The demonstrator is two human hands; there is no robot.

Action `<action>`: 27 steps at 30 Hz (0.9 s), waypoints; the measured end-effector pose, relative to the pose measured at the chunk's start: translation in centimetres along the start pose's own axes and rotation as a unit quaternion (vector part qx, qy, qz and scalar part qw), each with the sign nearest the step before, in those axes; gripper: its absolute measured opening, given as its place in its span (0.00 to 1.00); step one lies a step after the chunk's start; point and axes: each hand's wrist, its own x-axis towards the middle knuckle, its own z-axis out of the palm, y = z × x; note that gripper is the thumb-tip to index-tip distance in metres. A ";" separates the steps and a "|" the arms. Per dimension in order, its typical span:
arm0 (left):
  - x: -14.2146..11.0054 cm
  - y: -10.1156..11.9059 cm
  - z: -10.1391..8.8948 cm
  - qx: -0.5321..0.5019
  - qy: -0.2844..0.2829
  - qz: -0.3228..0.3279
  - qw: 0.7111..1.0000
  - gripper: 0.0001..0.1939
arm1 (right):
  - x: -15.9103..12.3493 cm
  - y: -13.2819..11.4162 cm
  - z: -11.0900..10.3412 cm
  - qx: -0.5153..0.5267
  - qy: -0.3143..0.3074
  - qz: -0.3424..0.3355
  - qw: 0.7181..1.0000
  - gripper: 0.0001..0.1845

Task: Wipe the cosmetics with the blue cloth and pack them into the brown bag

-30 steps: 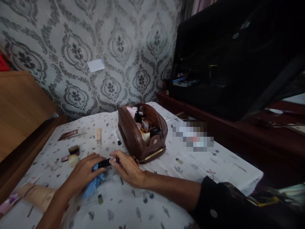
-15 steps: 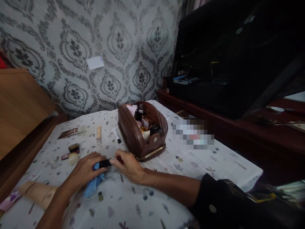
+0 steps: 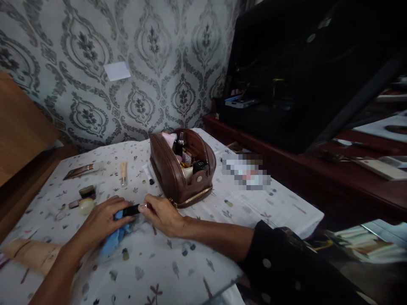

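Observation:
My left hand (image 3: 103, 218) is closed around a blue cloth (image 3: 113, 242) and the near end of a slim black cosmetic tube (image 3: 130, 210). The cloth hangs crumpled below my fingers onto the tablecloth. From the other side my right hand (image 3: 163, 217) pinches the tube's far end, where a silvery bit shows at the fingertips. Just behind my right hand stands a brown leather makeup bag (image 3: 165, 169), its top unzipped. Several bottles, tubes and a black box (image 3: 200, 166) fill it.
Left on the patterned tablecloth (image 3: 178, 279) lie a brush (image 3: 123, 173), a small white tube (image 3: 148, 174), a brown flat packet (image 3: 78, 171), a round cream-coloured item (image 3: 86, 206) and a large beige tube (image 3: 34, 256). A large black screen (image 3: 286, 72) stands on the dark red furniture at right.
The view has shifted, so everything sits further left and slightly higher. Both hands keep their hold on the black tube, and the cloth stays in my left hand.

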 end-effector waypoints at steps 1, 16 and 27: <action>0.0 0.1 0.0 0.005 0.003 0.003 1.000 0.18 | 0.0 -0.1 -0.1 0.002 -0.004 0.005 1.000 0.15; -1.6 0.5 1.9 0.138 0.110 -0.046 0.983 0.32 | -0.1 -0.1 -0.1 -0.030 -0.014 0.024 0.999 0.09; -7.8 -2.4 3.0 0.080 0.111 -0.068 0.988 0.19 | 0.0 0.5 0.4 -0.019 -0.017 0.028 0.999 0.07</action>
